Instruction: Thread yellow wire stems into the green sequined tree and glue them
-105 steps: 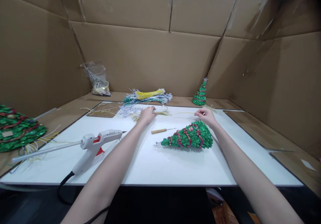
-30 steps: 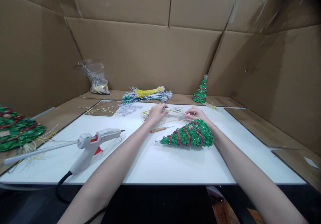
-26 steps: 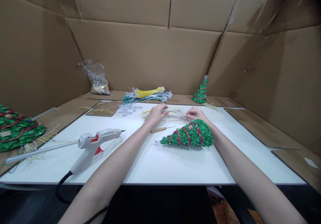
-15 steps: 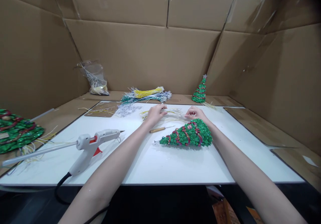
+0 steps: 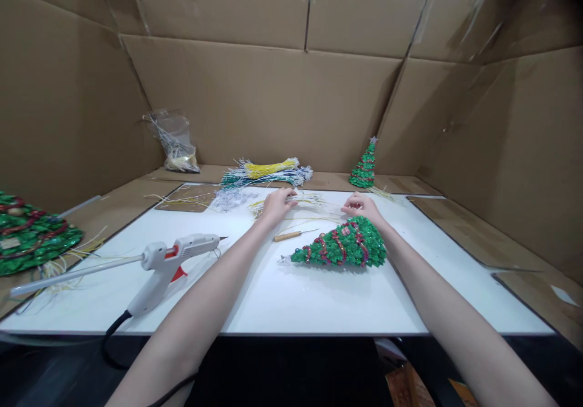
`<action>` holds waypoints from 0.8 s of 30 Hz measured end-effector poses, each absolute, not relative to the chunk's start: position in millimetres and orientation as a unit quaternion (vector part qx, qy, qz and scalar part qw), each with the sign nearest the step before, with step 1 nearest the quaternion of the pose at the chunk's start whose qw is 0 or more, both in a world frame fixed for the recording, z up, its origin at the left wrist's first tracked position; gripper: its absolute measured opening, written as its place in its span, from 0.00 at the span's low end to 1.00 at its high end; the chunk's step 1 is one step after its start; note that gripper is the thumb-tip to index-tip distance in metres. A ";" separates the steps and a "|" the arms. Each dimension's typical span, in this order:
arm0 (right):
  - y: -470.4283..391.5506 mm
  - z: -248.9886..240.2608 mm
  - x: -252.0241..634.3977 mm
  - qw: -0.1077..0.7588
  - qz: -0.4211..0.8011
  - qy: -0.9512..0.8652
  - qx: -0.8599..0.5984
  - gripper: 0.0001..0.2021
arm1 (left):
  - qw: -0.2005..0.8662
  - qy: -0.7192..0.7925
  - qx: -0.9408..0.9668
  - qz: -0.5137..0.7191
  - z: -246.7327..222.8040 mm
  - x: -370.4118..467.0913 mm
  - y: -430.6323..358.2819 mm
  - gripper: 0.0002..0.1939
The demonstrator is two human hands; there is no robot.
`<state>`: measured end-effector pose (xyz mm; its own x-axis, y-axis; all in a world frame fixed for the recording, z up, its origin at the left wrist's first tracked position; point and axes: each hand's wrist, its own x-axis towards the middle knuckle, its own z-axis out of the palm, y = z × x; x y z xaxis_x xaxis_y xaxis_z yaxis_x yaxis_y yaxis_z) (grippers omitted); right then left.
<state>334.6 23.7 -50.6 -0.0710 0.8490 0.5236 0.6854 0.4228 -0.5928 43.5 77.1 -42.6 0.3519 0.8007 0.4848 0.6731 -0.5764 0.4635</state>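
Left hand (image 5: 279,205) loosely parted on wire bundle (image 5: 310,200), right hand (image 5: 362,207) pinched, apparently on thin strand (image 5: 334,205)

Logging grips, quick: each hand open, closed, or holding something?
Left hand: on the wire bundle; grip cannot be told.
Right hand: closed, apparently pinching a thin wire.

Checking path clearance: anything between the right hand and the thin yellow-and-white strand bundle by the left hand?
Nothing visible blocks the right hand from the bundle. The wooden-handled awl lies nearer the camera, outside that gap.
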 end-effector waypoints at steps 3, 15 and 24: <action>22.3 -48.8 336.4 0.443 0.090 -0.712 -0.537 0.12 | 0.085 0.467 0.809 0.347 -41.9 40.1 79.2 0.12; 23.4 -50.9 343.1 0.517 0.061 -0.640 -0.565 0.11 | 0.064 0.500 0.800 0.325 -40.1 42.1 77.6 0.12; 22.6 -50.9 346.2 0.550 0.046 -0.606 -0.573 0.09 | 0.047 0.507 0.804 0.307 -39.4 41.6 76.8 0.11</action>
<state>346.2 22.6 -50.9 0.2615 0.7447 0.6140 0.6443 0.3389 -0.6855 41.6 76.8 -39.4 0.2965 0.8447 0.4456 0.7867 -0.4805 0.3876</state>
